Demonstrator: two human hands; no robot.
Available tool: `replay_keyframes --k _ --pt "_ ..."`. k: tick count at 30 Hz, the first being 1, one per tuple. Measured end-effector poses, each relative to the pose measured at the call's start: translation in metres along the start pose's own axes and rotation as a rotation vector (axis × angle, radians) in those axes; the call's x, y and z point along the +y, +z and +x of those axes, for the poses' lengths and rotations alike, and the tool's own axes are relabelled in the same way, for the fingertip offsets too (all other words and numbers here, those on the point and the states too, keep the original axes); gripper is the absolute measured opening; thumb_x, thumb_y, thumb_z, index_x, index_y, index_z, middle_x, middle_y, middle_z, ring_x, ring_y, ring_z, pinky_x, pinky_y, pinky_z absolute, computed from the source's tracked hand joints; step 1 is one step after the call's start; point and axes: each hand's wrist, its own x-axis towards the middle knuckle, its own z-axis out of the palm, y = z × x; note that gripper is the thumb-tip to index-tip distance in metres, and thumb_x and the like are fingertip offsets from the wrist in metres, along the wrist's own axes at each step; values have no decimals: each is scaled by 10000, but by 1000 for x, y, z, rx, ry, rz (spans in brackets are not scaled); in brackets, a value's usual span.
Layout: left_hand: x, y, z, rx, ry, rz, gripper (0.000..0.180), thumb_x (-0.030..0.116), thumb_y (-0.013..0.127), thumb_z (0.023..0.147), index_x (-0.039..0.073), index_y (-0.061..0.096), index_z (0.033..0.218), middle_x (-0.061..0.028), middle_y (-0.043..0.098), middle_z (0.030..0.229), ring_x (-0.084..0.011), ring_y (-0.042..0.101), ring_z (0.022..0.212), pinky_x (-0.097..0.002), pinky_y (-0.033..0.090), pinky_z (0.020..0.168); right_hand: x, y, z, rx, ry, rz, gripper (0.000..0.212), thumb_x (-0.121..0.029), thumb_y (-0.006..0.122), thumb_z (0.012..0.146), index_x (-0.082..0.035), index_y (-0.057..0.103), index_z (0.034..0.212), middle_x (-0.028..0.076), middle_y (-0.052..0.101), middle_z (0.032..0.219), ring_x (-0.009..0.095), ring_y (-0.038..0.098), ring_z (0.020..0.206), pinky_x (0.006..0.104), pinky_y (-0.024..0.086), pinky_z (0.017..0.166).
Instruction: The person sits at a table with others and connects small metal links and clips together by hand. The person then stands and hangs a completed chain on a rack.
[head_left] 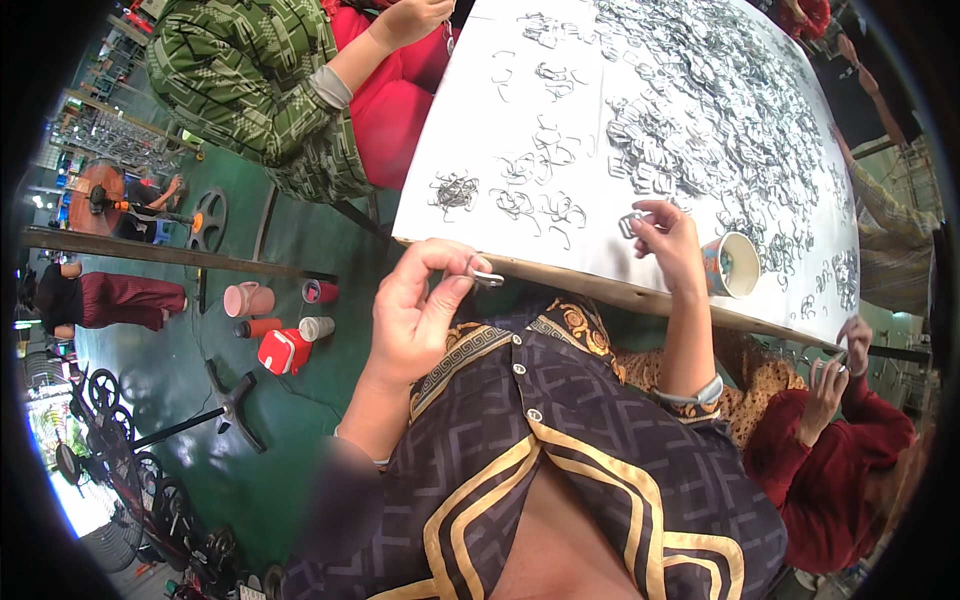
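Observation:
My left hand [412, 315] is just off the table's near edge, thumb and forefinger pinching a small silvery metal buckle [488, 279] seen nearly edge-on. Over the white tabletop [590, 236], my right hand [668, 242] grips another small frame-shaped metal buckle [629, 225] at its fingertips. A big spread of similar metal buckles [690, 130] lies past that hand. On the left of the table are a dense little pile of thin metal pieces [454, 193] and looser groups of curved metal pieces [540, 205].
A paper cup [739, 266] stands by my right wrist at the table's wooden edge [620, 292]. A person in a green patterned jacket [250, 90] sits at left, one in a red top [830, 470] at right. Red and pink containers [284, 352] and a fan [100, 198] stand left.

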Motion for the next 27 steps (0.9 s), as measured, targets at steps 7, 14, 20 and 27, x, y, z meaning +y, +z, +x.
replay_keyframes --k 7,14,20,27 --pt "-15 17 0 -102 -126 64 62 -30 507 950 -21 546 997 -96 620 1009 -143 586 971 -284 459 901 -48 82 -60 -155 -180 276 154 -23 675 870 12 633 1014 38 661 807 107 650 739 230 519 670" --pt "-21 24 1 -71 -87 276 80 -12 598 885 -11 558 955 -95 628 897 -181 597 804 -291 481 747 -59 108 -85 -120 -453 42 117 0 704 824 13 664 933 75 690 807 119 641 725 258 510 690" --pt "-24 24 -2 -69 -98 344 87 -20 609 862 -13 566 938 -112 631 886 -214 617 807 -306 489 747 -66 112 -93 -88 -545 -39 134 41 696 817 30 661 945 68 686 846 106 635 752 246 512 704" --pt "-23 21 2 -136 -107 406 104 -35 609 842 -18 582 940 -112 635 889 -216 623 808 -303 491 738 -62 114 -90 31 -786 -116 149 53 711 759 -4 663 889 101 657 777 243 645 694 320 506 620"
